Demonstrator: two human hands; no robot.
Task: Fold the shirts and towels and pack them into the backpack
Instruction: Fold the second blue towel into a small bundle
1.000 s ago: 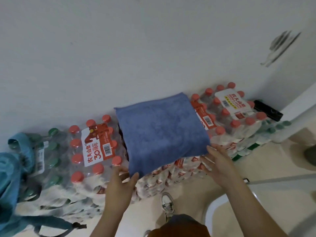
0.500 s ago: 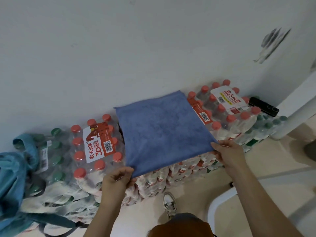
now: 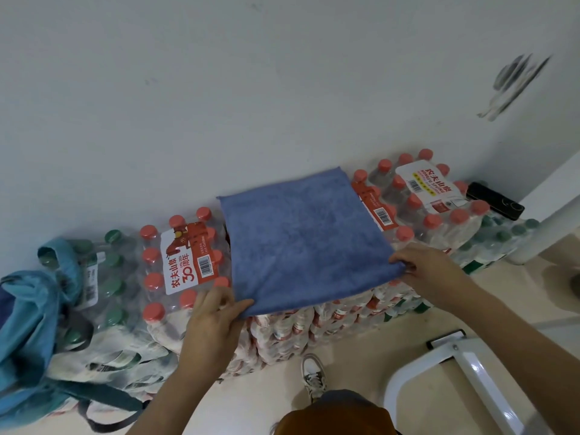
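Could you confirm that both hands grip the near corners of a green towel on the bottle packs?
No: the head view shows a blue towel, not green; the left hand and right hand grip its near corners on the bottle packs.

Head camera, facing down, seemingly near towel point(image 3: 309, 243)

Shrink-wrapped packs of red-capped water bottles point(image 3: 191, 262) standing stacked against a white wall point(image 3: 251, 89), green-capped packs point(image 3: 110, 277) sitting alongside, a black device point(image 3: 496, 200) lying on the far packs, a white sneaker point(image 3: 314, 375) resting on the floor.
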